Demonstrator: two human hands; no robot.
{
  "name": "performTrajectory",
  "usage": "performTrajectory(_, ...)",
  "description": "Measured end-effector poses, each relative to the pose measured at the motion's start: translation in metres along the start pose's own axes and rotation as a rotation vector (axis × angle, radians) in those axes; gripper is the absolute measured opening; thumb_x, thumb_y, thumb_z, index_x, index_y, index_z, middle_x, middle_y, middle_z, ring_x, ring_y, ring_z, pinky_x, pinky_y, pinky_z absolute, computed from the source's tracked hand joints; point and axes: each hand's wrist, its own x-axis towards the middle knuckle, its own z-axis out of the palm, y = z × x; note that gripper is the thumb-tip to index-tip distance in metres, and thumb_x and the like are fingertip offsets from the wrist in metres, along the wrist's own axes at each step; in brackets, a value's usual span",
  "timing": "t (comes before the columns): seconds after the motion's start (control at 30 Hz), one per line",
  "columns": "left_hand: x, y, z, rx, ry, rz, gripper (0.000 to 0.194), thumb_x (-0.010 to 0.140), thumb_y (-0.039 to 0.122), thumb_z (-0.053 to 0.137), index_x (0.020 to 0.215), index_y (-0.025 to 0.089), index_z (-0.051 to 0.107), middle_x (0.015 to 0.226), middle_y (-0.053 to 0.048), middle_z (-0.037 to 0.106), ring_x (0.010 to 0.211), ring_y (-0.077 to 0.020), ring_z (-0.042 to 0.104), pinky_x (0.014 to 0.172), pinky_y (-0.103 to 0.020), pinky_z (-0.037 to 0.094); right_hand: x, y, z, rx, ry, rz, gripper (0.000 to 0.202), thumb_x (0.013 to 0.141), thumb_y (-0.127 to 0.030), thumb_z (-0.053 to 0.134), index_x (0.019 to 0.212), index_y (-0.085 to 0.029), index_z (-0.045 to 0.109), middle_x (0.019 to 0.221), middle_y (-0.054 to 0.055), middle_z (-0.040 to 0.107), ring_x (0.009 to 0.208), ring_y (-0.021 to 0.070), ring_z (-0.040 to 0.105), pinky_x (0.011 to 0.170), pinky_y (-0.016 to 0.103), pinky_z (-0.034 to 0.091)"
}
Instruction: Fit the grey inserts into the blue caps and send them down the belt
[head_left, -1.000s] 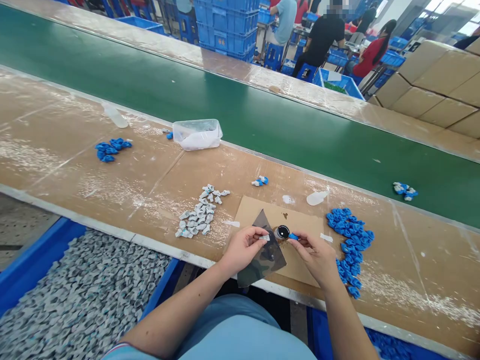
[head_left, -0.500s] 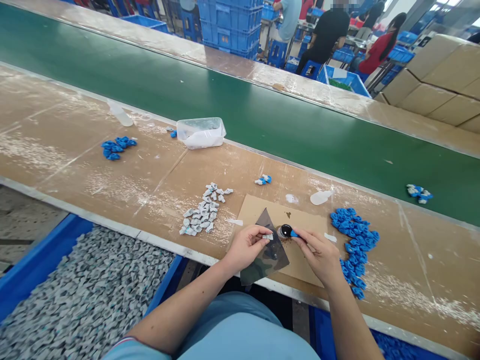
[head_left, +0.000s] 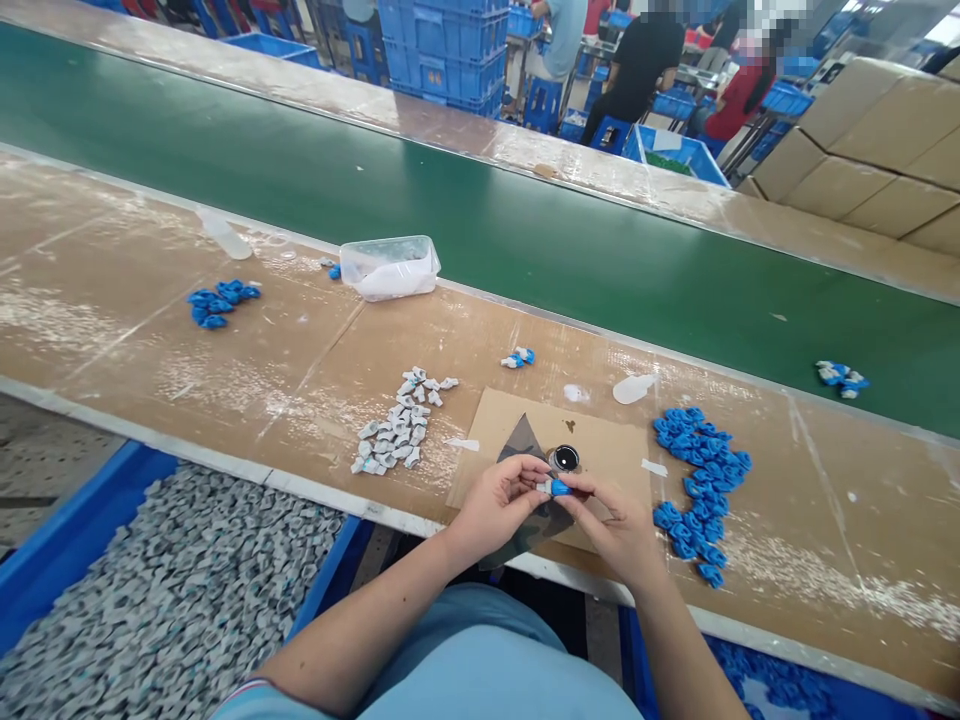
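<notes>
My left hand point(head_left: 501, 503) pinches a small grey plastic part point(head_left: 544, 487) between thumb and fingertips. Opposite it, my right hand point(head_left: 611, 520) grips a small blue plastic part point(head_left: 559, 488). The two parts meet end to end; how far one sits inside the other is hidden by my fingers. Just beyond them stands a small round pot of dark liquid point(head_left: 566, 459) on a cardboard sheet point(head_left: 611, 440). A dark camouflage-patterned cloth point(head_left: 523, 436) lies under my hands. Loose grey parts point(head_left: 394, 430) are heaped to the left, loose blue parts point(head_left: 701, 460) to the right.
Behind the table runs a green conveyor belt point(head_left: 525, 225), with joined blue-and-grey pieces point(head_left: 843, 379) on it. A clear plastic tub point(head_left: 390, 268) and a white bottle point(head_left: 634, 388) lie near its edge. A blue bin point(head_left: 142, 462) of grey parts stands at lower left.
My right hand has brought the blue part away from the pot, leftward and toward me, against the grey part. My left hand stays close to its earlier place.
</notes>
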Motion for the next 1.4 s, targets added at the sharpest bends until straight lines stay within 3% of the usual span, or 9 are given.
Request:
performTrajectory(0.17,0.001,0.015,-0.006,0.284,-0.117,0.075,0.021,0.078,0.015,0.06,0.098,0.02,0.063,0.091,-0.004,0.071,0.086,-0.0163,0.066,0.082,-0.03,0.053,0.004,0.002,-0.006,0.055,-0.069,-0.056,0.011,0.079,-0.034,0.068,0.086,-0.03,0.075,0.076,0.002,0.075,0.07,0.0192,0.069,0.064,0.031,0.056)
performTrajectory(0.5,0.0,0.01,0.005,0.128,-0.083,0.008,0.018,0.077,0.027,0.065,0.091,0.017,0.06,0.085,-0.006,0.067,0.081,-0.0158,0.064,0.075,-0.028,0.052,-0.011,0.007,-0.001,0.069,0.015,0.052,0.016,0.078,-0.04,0.069,0.089,-0.031,0.076,0.083,0.002,0.076,0.072,0.0209,0.07,0.066,0.034,0.057)
performTrajectory(0.6,0.018,0.016,-0.009,0.16,-0.033,0.004,0.019,0.077,0.028,0.063,0.092,0.017,0.06,0.087,-0.005,0.067,0.084,-0.0158,0.064,0.078,-0.03,0.052,-0.013,0.015,-0.024,-0.111,0.036,-0.021,0.017,0.081,-0.036,0.064,0.094,-0.032,0.074,0.089,0.002,0.076,0.081,0.0219,0.069,0.074,0.037,0.055)
performTrajectory(0.7,0.053,0.025,-0.034,0.367,0.176,0.037,0.017,0.073,0.024,0.064,0.089,0.017,0.06,0.086,-0.004,0.067,0.083,-0.0164,0.063,0.079,-0.032,0.052,-0.02,0.032,-0.064,-0.413,0.145,0.013,0.018,0.085,-0.032,0.056,0.084,-0.029,0.074,0.079,0.004,0.075,0.074,0.0235,0.066,0.07,0.04,0.052)
performTrajectory(0.8,0.087,0.034,-0.056,0.578,0.313,0.045,0.013,0.07,0.02,0.063,0.082,0.017,0.059,0.079,-0.003,0.066,0.078,-0.017,0.063,0.076,-0.032,0.052,-0.03,0.049,-0.094,-0.568,0.058,0.023,0.02,0.082,-0.026,0.053,0.083,-0.025,0.073,0.08,0.006,0.074,0.075,0.0249,0.066,0.068,0.039,0.05)
performTrajectory(0.93,0.109,0.038,-0.063,0.654,0.343,0.036,0.02,0.071,0.012,0.058,0.091,0.016,0.059,0.09,-0.006,0.068,0.081,-0.0173,0.066,0.079,-0.033,0.053,-0.036,0.058,-0.099,-0.638,-0.068,0.036,0.018,0.076,-0.026,0.056,0.087,-0.026,0.071,0.083,0.005,0.073,0.078,0.0246,0.066,0.069,0.037,0.051)
performTrajectory(1.07,0.096,0.04,-0.068,0.719,0.361,0.09,0.03,0.073,0.012,0.056,0.102,0.015,0.059,0.109,-0.011,0.065,0.083,-0.018,0.066,0.08,-0.035,0.053,-0.039,0.06,-0.089,-0.72,-0.069,-0.004,0.018,0.075,-0.026,0.056,0.087,-0.027,0.07,0.082,0.005,0.072,0.076,0.0249,0.067,0.065,0.036,0.051)
performTrajectory(1.23,0.053,0.049,-0.101,0.924,0.544,0.123,0.021,0.075,0.014,0.054,0.095,0.016,0.062,0.095,-0.009,0.067,0.082,-0.0199,0.063,0.081,-0.037,0.051,-0.04,0.075,-0.086,-0.71,0.056,-0.059,0.022,0.082,-0.035,0.05,0.09,-0.028,0.069,0.084,0.005,0.071,0.07,0.0227,0.067,0.056,0.033,0.051)
performTrajectory(1.4,0.014,0.058,-0.121,1.098,0.638,0.088,0.01,0.076,0.015,0.055,0.081,0.019,0.063,0.087,-0.006,0.069,0.088,-0.0226,0.061,0.085,-0.039,0.047,-0.031,0.083,-0.083,-0.683,0.037,-0.152,0.03,0.084,-0.042,0.044,0.086,-0.027,0.07,0.084,0.004,0.07,0.072,0.0209,0.068,0.06,0.031,0.054)
